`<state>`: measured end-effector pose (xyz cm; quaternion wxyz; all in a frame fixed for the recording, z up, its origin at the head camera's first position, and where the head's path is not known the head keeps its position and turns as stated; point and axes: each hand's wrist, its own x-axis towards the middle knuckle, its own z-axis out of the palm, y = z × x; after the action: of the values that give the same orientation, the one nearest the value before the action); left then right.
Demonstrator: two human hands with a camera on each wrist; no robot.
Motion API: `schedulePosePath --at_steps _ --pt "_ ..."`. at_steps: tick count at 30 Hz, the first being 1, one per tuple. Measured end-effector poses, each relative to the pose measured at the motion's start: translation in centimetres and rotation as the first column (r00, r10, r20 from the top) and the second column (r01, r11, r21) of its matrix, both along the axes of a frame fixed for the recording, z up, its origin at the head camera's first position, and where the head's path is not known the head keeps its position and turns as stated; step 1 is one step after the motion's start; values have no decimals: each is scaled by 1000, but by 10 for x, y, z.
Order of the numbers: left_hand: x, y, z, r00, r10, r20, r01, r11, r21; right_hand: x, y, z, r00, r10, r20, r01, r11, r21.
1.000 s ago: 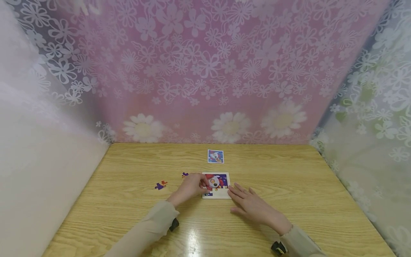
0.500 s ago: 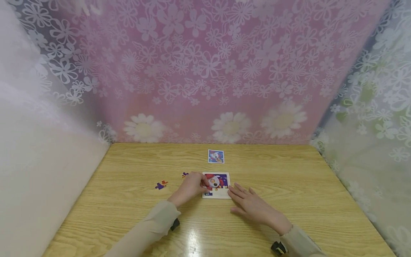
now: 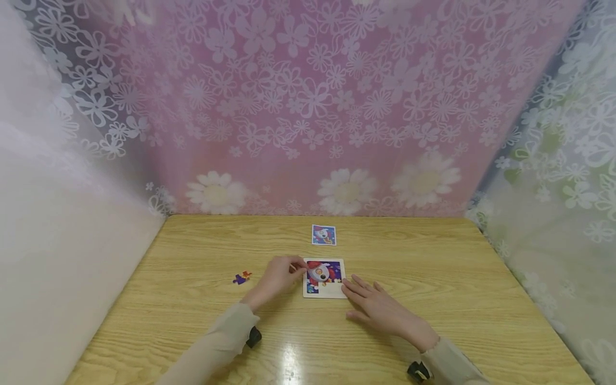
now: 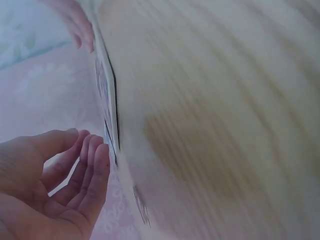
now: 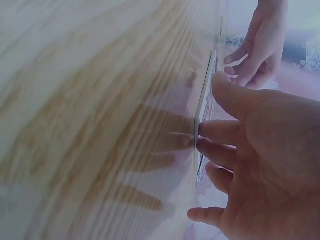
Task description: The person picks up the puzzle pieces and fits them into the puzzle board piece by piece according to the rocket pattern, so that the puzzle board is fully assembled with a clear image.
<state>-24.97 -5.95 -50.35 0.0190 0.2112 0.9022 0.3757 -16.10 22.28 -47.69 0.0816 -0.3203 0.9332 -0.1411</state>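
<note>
A square puzzle board (image 3: 332, 291) with a pale rim lies mid-table in the head view. Joined pieces fill its upper part and lower left corner with a white character on red and purple; its lower right is bare. At its left edge hovers my left hand (image 3: 279, 276), fingers loosely bent. The left wrist view shows thumb and fingertips (image 4: 102, 152) close together with nothing visible between them. My right hand (image 3: 382, 310) lies spread on the right, its fingertips touching the board's edge. Loose puzzle pieces (image 3: 239, 279), purple and orange, lie farther left.
Behind the board lies a small picture card (image 3: 324, 235) with a similar character. The wooden table (image 3: 423, 251) meets a pink flowered curtain (image 3: 289, 107) at the back. Pale flowered sheets hang at both sides.
My left hand has drawn back leftward off the board, uncovering the lower left corner piece. It now hides the small loose piece seen earlier behind it. The right hand stays put.
</note>
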Motion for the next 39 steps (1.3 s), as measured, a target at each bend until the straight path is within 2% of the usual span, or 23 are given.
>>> schedulePosePath --at_steps 10,17,23,29,39 --pt "-3 -41 17 990 143 -19 -141 985 101 -1 3 -1 1000 1 5 -1 1000 -3" --pt "-5 -77 26 982 187 -9 -184 972 145 -2 2 -3 1000 7 9 -7 1000 -3" --pt "-2 -107 27 977 215 -4 -211 963 166 -3 2 -4 1000 7 2 -7 1000 2" --pt "4 -129 22 974 225 -24 -221 968 116 -3 3 -5 1000 7 0 -7 1000 -1" --pt "18 -149 9 979 193 61 -193 981 -1 -3 1 -2 1000 3 9 -3 1000 3"
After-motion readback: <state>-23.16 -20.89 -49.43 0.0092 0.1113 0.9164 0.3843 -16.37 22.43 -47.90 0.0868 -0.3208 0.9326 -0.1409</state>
